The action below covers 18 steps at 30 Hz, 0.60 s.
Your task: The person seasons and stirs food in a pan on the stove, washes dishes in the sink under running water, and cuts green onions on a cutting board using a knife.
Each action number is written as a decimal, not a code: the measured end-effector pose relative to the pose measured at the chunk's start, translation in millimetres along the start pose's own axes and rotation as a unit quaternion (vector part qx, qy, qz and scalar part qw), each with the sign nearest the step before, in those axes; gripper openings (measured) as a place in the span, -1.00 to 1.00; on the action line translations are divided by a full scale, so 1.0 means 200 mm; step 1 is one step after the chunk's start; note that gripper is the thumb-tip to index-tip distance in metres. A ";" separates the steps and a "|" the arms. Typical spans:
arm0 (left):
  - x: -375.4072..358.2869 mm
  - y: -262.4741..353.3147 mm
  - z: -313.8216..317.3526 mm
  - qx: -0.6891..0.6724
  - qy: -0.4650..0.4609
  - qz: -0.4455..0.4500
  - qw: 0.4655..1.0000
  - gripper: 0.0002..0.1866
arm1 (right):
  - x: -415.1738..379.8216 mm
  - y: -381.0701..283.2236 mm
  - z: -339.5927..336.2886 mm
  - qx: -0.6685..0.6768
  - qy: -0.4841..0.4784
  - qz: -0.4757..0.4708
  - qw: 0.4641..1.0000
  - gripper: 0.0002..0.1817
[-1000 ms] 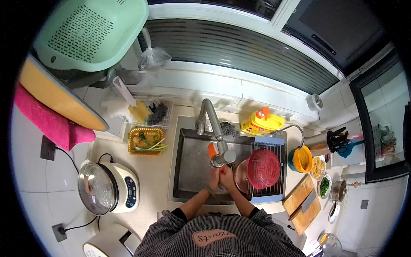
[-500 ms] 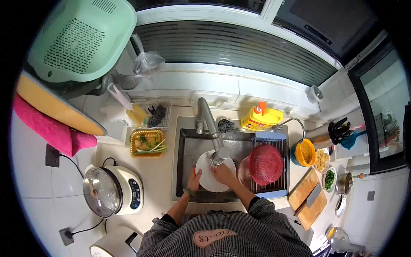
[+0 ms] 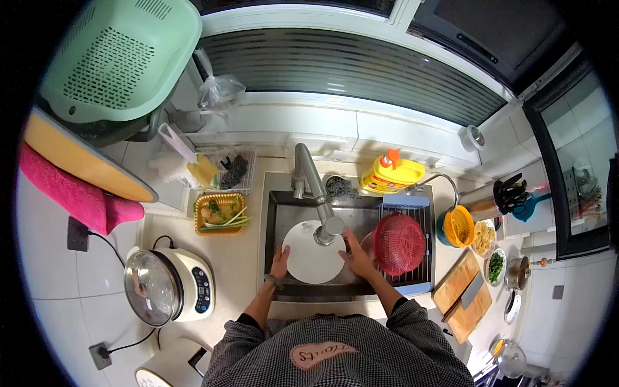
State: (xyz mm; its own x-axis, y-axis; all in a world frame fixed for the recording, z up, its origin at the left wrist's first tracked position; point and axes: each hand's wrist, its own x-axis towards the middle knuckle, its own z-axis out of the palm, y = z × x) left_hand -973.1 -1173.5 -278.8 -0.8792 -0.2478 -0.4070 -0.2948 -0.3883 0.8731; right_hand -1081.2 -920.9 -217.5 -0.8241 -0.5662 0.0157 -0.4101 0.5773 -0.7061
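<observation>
A round white plate (image 3: 313,261) is over the sink (image 3: 269,219), beneath the grey faucet (image 3: 316,187), whose head covers part of the plate's upper area. My left hand (image 3: 279,264) holds the plate's left rim, its fingers partly behind the edge. On the opposite rim, my right hand (image 3: 358,258) grips with the thumb toward the plate and the fingers pointing up. To the right of that hand, a red mesh basket (image 3: 400,244) rests upside down on the drying rack (image 3: 412,280) set in the sink.
A yellow detergent bottle (image 3: 392,174) stands behind the sink. On the left are a gold basket of vegetables (image 3: 222,214) and an electric cooker (image 3: 193,284). Rightward lie a cutting board (image 3: 461,290) with a knife (image 3: 472,290), an orange strainer (image 3: 459,226) and plates of food.
My right hand has moved from the plate's face under the faucet out to its right rim. The plate has shifted slightly left and up, and my left hand went left with it.
</observation>
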 end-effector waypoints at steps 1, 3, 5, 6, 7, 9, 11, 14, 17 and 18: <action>0.02 -0.03 -0.01 0.000 0.000 0.000 1.000 -0.49 | -0.01 0.04 0.04 0.110 0.004 0.056 0.992 -0.53; 0.06 -0.05 -0.01 0.125 -0.001 -0.065 0.990 -0.43 | -0.01 0.10 0.09 0.373 -0.016 0.247 0.894 -0.50; 0.09 0.00 0.04 0.196 0.019 -0.037 0.980 -0.43 | -0.02 0.14 0.12 0.509 -0.053 0.371 0.775 -0.48; 0.10 0.02 0.05 0.266 0.038 -0.009 0.963 -0.43 | -0.03 0.16 0.14 0.510 -0.021 0.339 0.790 -0.47; 0.12 0.04 0.05 0.266 0.038 -0.009 0.963 -0.43 | -0.03 0.16 0.14 0.511 0.012 0.305 0.803 -0.46; 0.13 0.08 0.06 0.410 0.097 -0.099 0.901 -0.51 | -0.02 0.15 0.14 0.447 0.031 0.287 0.847 -0.46; 0.11 0.11 0.13 0.371 0.131 -0.071 0.917 -0.59 | -0.02 0.10 0.11 0.378 0.053 0.269 0.885 -0.47; 0.12 0.09 0.29 0.327 0.157 0.169 0.916 -0.66 | 0.00 -0.05 0.08 0.215 0.047 0.255 0.941 -0.50; 0.16 0.05 0.45 0.359 0.057 0.200 0.910 -0.67 | 0.03 -0.19 0.06 0.173 0.029 0.289 0.941 -0.49; 0.17 0.04 0.48 0.356 0.013 0.182 0.916 -0.67 | 0.03 -0.22 0.06 0.178 0.035 0.293 0.939 -0.47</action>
State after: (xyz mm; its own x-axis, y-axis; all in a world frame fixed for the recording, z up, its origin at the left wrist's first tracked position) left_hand -1041.4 -1099.4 -259.3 -0.9611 -0.2713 -0.0515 -0.1612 0.3999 0.9023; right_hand -1062.7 -956.4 -193.6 -0.8962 -0.1651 -0.4118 0.2686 0.5368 -0.7998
